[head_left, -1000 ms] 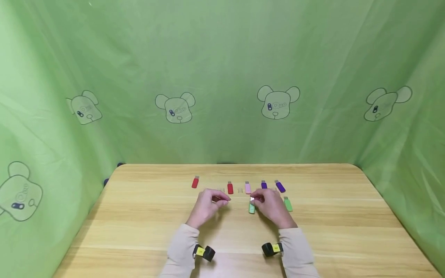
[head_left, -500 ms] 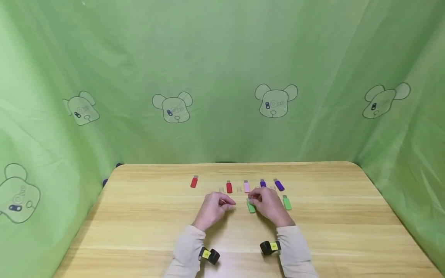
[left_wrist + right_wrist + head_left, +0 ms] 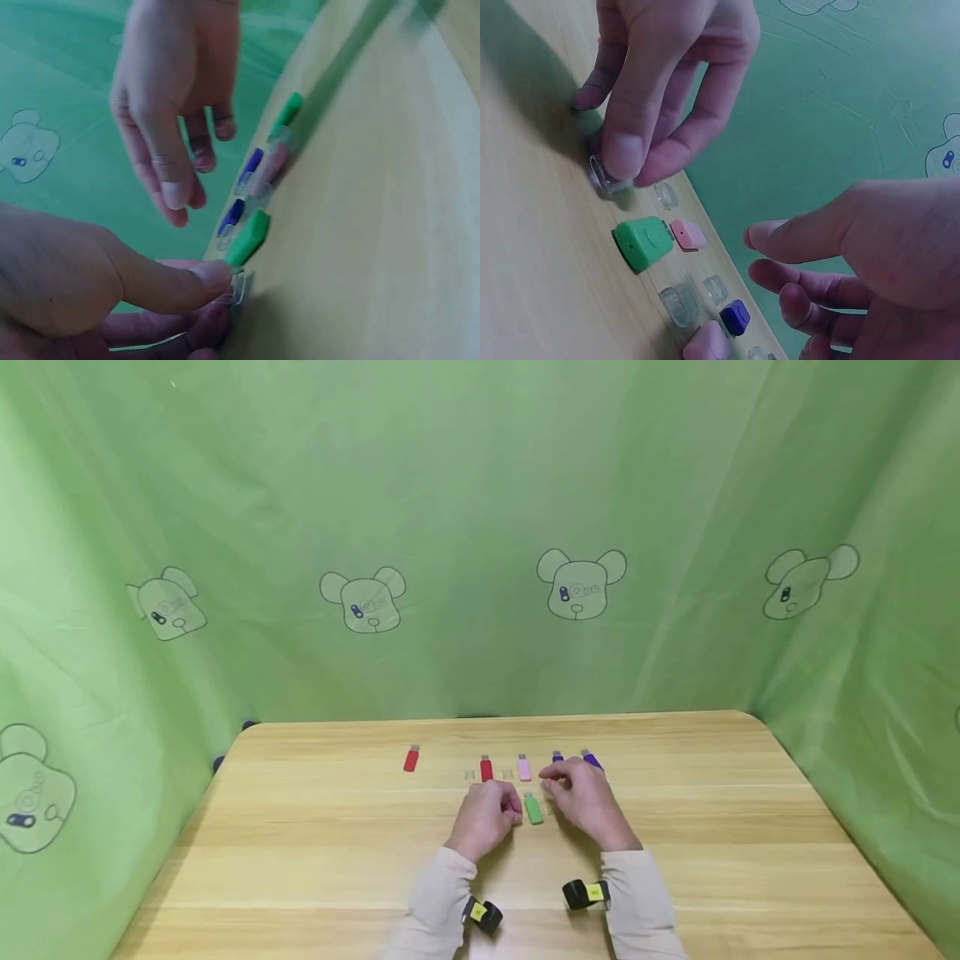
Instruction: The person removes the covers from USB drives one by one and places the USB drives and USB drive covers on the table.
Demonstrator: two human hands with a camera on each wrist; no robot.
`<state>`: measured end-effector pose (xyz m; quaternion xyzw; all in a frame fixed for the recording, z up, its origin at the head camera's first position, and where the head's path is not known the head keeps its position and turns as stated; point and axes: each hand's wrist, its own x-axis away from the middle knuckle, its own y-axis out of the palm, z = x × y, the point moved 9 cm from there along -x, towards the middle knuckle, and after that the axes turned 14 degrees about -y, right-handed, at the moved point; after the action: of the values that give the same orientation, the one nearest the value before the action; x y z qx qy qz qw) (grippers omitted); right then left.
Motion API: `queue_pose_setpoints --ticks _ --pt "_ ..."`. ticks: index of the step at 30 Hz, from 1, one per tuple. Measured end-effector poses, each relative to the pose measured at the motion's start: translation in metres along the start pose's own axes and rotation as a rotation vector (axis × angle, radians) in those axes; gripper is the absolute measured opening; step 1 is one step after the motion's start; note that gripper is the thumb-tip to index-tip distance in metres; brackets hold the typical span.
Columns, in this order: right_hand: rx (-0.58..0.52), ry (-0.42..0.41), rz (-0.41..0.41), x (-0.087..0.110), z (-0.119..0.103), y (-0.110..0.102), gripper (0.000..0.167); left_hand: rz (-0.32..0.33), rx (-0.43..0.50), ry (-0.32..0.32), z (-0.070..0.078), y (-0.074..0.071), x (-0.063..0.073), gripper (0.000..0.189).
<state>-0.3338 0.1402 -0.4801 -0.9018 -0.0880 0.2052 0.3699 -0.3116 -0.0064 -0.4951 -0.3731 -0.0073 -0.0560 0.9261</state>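
Observation:
A green USB stick [image 3: 533, 808] lies on the table between the hands, its metal plug pointing away. Close on its left, my left hand [image 3: 486, 818] pinches a small clear plastic cap [image 3: 609, 178] between thumb and fingers, low over the tabletop. To the right of the stick, my right hand [image 3: 588, 802] hovers with loosely bent fingers and holds nothing; thumb and fingertips stand apart in the right wrist view. Another clear cap [image 3: 679, 304] rests near a pink stick [image 3: 707, 341], which the right hand hides from the head view.
Along the back of the table [image 3: 315, 843] lie two red USB sticks [image 3: 486, 768], a pink stick [image 3: 524, 767] and two purple sticks [image 3: 592, 760]. Clear caps [image 3: 507, 772] sit among them. Another green stick [image 3: 287, 112] lies farther right. A green curtain [image 3: 450, 485] hangs behind.
My right hand has let go of the green USB stick and drawn off to its right. My left hand has moved right, up beside the stick. The head view has shifted slightly.

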Motion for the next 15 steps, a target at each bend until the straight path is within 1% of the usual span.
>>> queue_pose_setpoints --ticks 2,5,8,10,12,13,15 --pt "-0.016 0.007 0.008 0.000 0.000 -0.001 0.014 0.032 -0.048 0.022 0.003 0.000 0.000 0.014" --pt "-0.015 -0.009 0.017 -0.001 -0.001 -0.002 0.013 0.080 -0.114 0.056 0.007 -0.001 0.000 0.011" --pt "-0.011 -0.020 0.019 -0.001 -0.001 -0.003 0.013 0.104 -0.151 0.069 0.008 -0.001 0.001 0.008" --pt "-0.001 -0.027 0.019 -0.001 -0.002 -0.003 0.013 0.117 -0.153 0.074 0.007 -0.002 0.001 0.007" --pt "0.013 -0.030 0.017 0.000 -0.004 -0.001 0.014 0.120 -0.133 0.068 0.005 -0.006 0.001 0.007" --pt "0.021 -0.035 0.018 0.000 -0.005 0.000 0.015 0.122 -0.115 0.067 0.003 -0.010 0.001 0.008" --pt "0.015 -0.041 0.021 0.000 -0.008 0.002 0.017 0.121 -0.067 0.043 -0.004 -0.020 0.001 0.010"
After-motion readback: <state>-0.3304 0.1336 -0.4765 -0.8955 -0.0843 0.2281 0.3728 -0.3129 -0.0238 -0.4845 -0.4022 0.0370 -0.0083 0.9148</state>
